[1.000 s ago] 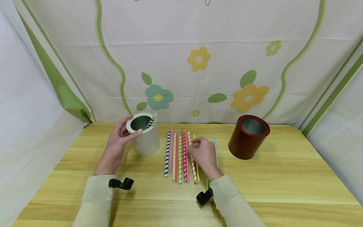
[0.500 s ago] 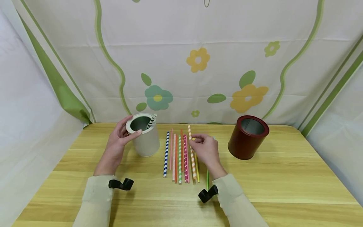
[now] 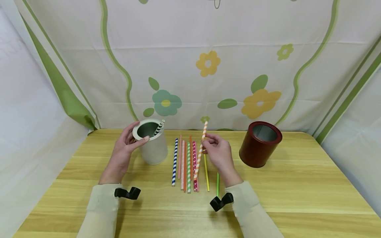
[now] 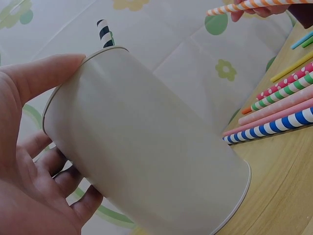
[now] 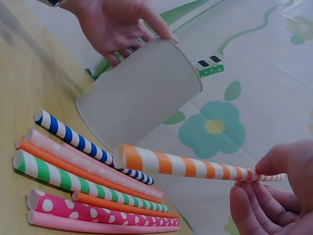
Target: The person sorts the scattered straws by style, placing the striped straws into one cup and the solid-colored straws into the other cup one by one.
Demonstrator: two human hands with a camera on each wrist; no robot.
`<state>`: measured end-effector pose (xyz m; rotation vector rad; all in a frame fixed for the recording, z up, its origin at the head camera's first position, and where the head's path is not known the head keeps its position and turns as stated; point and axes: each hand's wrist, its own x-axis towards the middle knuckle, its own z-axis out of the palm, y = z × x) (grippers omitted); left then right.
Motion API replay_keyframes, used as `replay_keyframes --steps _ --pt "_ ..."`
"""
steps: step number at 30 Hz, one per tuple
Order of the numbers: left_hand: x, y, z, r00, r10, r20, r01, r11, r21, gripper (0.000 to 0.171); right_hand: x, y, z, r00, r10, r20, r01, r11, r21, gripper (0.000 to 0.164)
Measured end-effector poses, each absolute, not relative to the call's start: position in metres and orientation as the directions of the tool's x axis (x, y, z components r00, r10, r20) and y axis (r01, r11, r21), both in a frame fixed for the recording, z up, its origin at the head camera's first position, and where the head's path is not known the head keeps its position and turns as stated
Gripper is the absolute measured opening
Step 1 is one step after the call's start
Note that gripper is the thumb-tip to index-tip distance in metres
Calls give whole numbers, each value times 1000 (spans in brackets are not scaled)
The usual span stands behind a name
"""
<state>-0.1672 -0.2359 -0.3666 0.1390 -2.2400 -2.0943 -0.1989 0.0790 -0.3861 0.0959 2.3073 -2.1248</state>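
Orange-striped straw (image 3: 199,159) is up off the table (image 3: 166,211), pinched by the right hand (image 3: 219,152), while the left hand (image 3: 125,147), fingers bent, grips the white can (image 3: 154,150), which already holds a black-striped straw (image 3: 158,128) and a green-dotted straw (image 5: 211,71); other straws (image 3: 189,167) remain outside.

Black-and-white straw (image 4: 104,33): lower part hidden in white can (image 4: 146,137). Light-blue straw (image 4: 302,39): cut off rightward, left wrist view. Right hand (image 5: 286,178): cut off rightward, right wrist view.
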Motion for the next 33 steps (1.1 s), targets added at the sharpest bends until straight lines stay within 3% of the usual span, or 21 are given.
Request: replay_keyframes --steps 33 --pt "-167 -236 -367 -994 -113 -6 -12 53 999 83 -193 87 -365 -983 159 95 -122 -165 -979 32"
